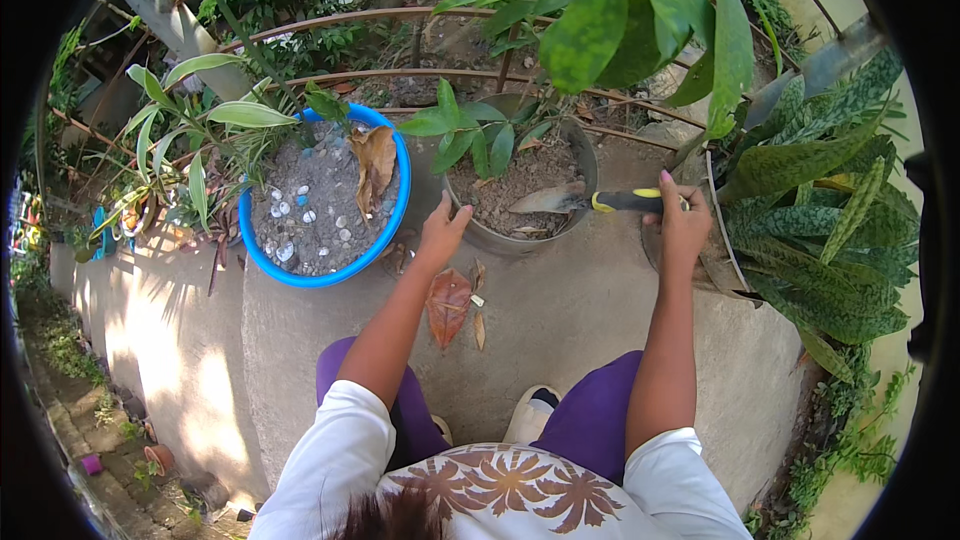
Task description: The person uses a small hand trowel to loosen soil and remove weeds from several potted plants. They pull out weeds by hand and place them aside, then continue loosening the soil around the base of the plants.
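Note:
My right hand [681, 219] is closed around the black and yellow handle of a garden trowel [551, 199]. The trowel's metal blade lies on the soil inside a round grey pot [589, 165]. A leafy green plant [480, 136] rises from the back of that pot. At the pot's left rim is my left hand [444, 232], thumb and forefinger spread; whether they press on the rim is hard to tell. To the left stands a blue-rimmed round pot [401, 195] holding grey soil, pale pebbles and a curled dry leaf [373, 169].
Snake plants [825, 232] fill a large pot at the right. A variegated plant [199, 120] leans in from the left. Behind the pots run rusty curved metal bars [450, 75]. Dry leaves [448, 305] lie on the concrete before me. A small terracotta pot [158, 457] sits at lower left.

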Demonstrator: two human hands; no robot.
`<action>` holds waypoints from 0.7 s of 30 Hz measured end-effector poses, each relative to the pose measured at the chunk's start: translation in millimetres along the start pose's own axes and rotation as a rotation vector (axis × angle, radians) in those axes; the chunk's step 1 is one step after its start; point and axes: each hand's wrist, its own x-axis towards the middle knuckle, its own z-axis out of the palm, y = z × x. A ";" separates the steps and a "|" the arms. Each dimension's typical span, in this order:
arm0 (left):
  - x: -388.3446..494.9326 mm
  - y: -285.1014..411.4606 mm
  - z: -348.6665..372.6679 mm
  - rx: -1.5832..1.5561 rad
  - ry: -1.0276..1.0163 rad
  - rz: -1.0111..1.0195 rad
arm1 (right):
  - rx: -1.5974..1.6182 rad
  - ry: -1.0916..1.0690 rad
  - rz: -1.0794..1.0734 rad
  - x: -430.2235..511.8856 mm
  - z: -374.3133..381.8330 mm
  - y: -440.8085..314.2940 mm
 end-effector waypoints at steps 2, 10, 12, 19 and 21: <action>-1.3 10.5 15.4 0.220 0.259 0.266 | 0.113 0.213 -0.072 11.3 18.6 18.6; 34.4 74.3 16.7 1.031 -0.255 0.434 | 0.829 0.240 0.208 11.7 48.5 -4.5; 44.0 73.7 21.2 1.123 -0.381 0.372 | 0.850 0.228 0.198 14.1 49.1 -1.7; 63.9 49.2 34.9 1.227 -0.476 0.267 | 0.918 0.202 0.236 27.8 39.3 9.8; 68.7 45.8 34.2 1.229 -0.489 0.201 | 0.928 0.201 0.246 30.1 37.5 12.9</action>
